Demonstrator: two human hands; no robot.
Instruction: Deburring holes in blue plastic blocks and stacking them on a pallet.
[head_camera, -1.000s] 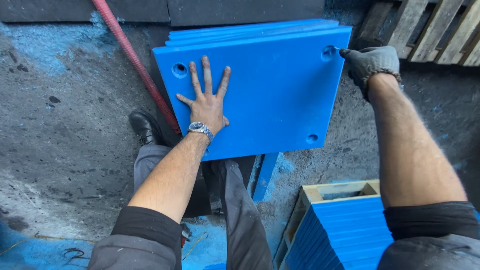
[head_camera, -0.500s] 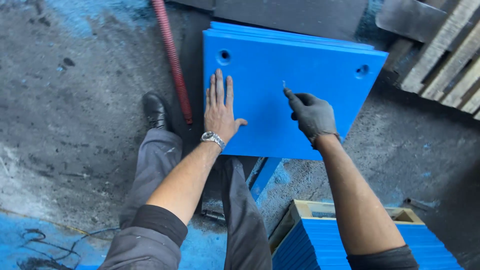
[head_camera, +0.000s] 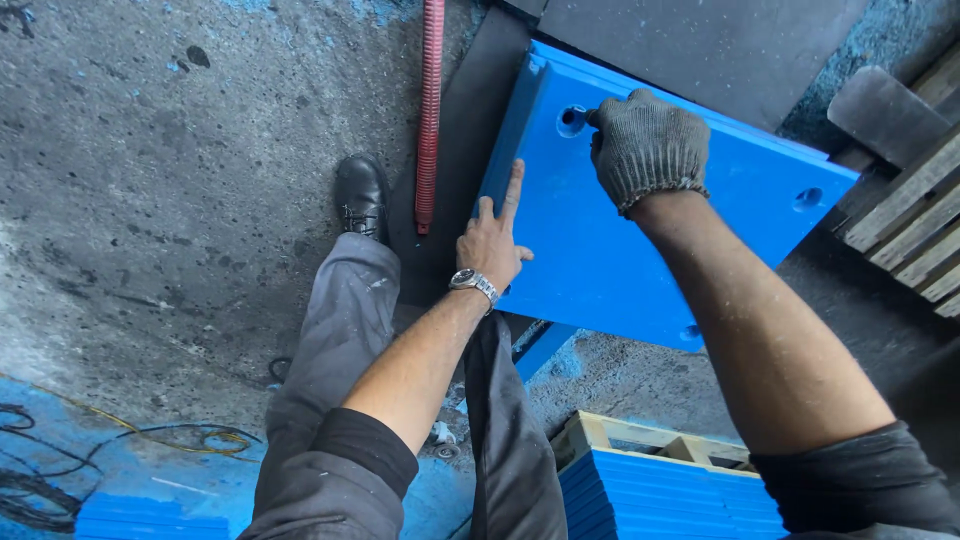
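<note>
Down on the gritty concrete floor (head_camera: 150, 200), bare left hand (head_camera: 493, 240) rests flat and gloved right hand (head_camera: 645, 140) pokes a hole on the big blue plastic panel (head_camera: 620, 230), neither gripping, so it might slide onto the black shoe (head_camera: 362, 195).

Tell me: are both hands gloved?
No. Only the right hand wears a grey knit glove; the left hand is bare, resting on the blue panel.

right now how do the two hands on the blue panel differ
The right hand wears a grey knit glove; the left hand is bare, with a wristwatch. The right is curled at a corner hole; the left lies flat by the panel's left edge, forefinger extended. Both touch the blue panel.
</note>
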